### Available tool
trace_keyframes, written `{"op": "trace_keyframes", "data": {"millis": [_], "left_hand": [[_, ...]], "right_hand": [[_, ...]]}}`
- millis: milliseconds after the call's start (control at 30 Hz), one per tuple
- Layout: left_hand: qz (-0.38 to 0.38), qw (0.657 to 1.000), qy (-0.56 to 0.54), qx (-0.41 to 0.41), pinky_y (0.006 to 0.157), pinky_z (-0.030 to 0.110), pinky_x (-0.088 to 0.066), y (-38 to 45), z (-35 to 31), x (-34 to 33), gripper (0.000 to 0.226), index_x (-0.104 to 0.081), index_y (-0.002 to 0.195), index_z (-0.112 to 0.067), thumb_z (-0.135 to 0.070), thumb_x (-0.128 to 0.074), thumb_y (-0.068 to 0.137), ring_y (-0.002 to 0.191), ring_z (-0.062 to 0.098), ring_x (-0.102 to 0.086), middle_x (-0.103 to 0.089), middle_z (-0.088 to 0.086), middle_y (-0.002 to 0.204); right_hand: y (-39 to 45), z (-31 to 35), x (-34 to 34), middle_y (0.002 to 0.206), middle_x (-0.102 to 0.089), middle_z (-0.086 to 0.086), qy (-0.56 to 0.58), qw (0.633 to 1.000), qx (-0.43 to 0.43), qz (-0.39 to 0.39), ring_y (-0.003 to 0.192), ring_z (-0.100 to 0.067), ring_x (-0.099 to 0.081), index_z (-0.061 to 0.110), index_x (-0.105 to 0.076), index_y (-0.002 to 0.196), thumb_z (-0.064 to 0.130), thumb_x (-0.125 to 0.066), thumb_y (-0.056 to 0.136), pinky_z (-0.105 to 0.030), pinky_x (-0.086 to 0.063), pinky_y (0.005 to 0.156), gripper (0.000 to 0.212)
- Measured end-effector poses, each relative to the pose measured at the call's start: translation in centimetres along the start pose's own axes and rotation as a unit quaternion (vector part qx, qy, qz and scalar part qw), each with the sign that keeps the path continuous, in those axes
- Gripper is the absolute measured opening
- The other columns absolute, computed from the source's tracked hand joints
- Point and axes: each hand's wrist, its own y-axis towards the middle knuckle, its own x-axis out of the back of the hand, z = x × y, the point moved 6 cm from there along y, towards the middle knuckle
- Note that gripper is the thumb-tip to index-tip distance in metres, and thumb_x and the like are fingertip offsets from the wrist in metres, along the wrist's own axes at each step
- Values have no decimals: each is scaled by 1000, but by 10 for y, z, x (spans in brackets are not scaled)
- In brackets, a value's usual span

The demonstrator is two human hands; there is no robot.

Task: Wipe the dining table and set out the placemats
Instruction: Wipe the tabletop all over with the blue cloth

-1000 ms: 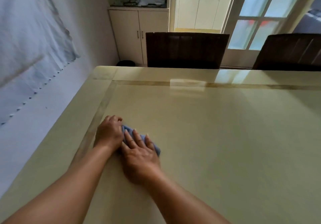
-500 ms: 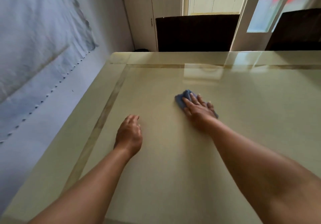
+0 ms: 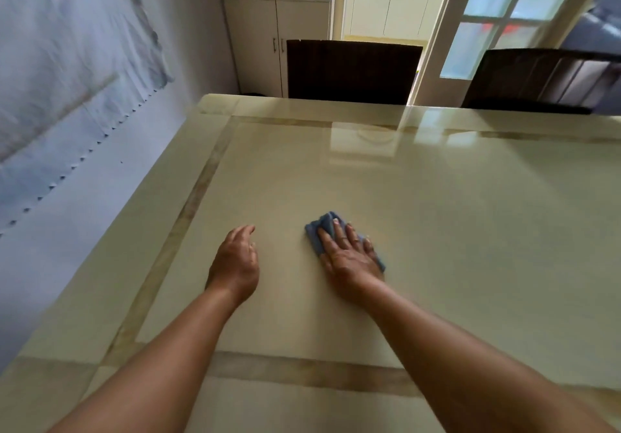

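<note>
A glossy cream dining table (image 3: 470, 231) with a darker inlaid border fills the view. My right hand (image 3: 349, 254) lies flat, fingers spread, pressing a folded blue cloth (image 3: 324, 227) onto the tabletop; most of the cloth is hidden under the palm. To its left my left hand (image 3: 235, 261) rests on the table with fingers loosely curled and nothing in it. No placemats are in view.
Two dark chairs (image 3: 353, 69) (image 3: 537, 79) stand at the table's far edge. A wall with a pale hanging sheet (image 3: 67, 62) runs along the table's left side. Behind are a cream cabinet (image 3: 268, 42) and a glass-paned door (image 3: 494, 19).
My right hand drew the cloth back from the middle of the table toward me, close to my left hand. The left hand stayed about where it was.
</note>
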Motion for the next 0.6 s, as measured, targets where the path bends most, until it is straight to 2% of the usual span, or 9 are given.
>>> {"op": "trace_keyframes", "data": {"millis": [167, 267, 333, 433, 600], "left_hand": [[-30, 999, -15, 23, 107, 32, -29, -20, 9, 19, 39, -44, 133, -2, -6, -35, 95, 129, 30, -41, -43, 18, 140], [-25, 999, -8, 30, 106, 34, -32, -33, 19, 24, 39, -46, 133, -3, -6, -35, 95, 128, 30, -43, -44, 17, 140], [-19, 999, -3, 30, 105, 34, -32, -39, 22, 23, 38, -47, 132, -3, -6, -36, 95, 127, 30, -43, -44, 17, 139], [-5, 1000, 1, 16, 106, 32, -31, -46, 21, 15, 38, -47, 131, -3, -7, -37, 95, 127, 30, -43, -46, 17, 138], [27, 1000, -5, 1, 105, 29, -30, -51, 12, -5, 37, -46, 132, -5, -9, -36, 96, 128, 28, -42, -45, 15, 139]], "right_hand": [[-51, 112, -68, 156, 18, 9, -14, 987, 154, 40, 139, -15, 27, 37, 0, 148, 33, -27, 100, -39, 20, 110, 56], [-74, 135, -90, 155, 17, 10, -33, 973, 220, 60, 134, -15, 31, 36, 0, 148, 33, -31, 99, -41, 21, 108, 58], [-73, 129, -85, 157, 12, 9, -28, 970, 233, 59, 138, -14, 24, 37, -4, 148, 37, -30, 100, -41, 18, 108, 55], [-56, 89, -60, 159, 7, 8, -22, 984, 170, 39, 145, -14, 12, 39, -9, 148, 39, -25, 100, -39, 12, 112, 51], [-36, -27, -5, 159, 8, 7, -17, 1000, -5, -16, 146, -16, 9, 37, -8, 149, 44, -20, 99, -41, 4, 115, 52]]}}
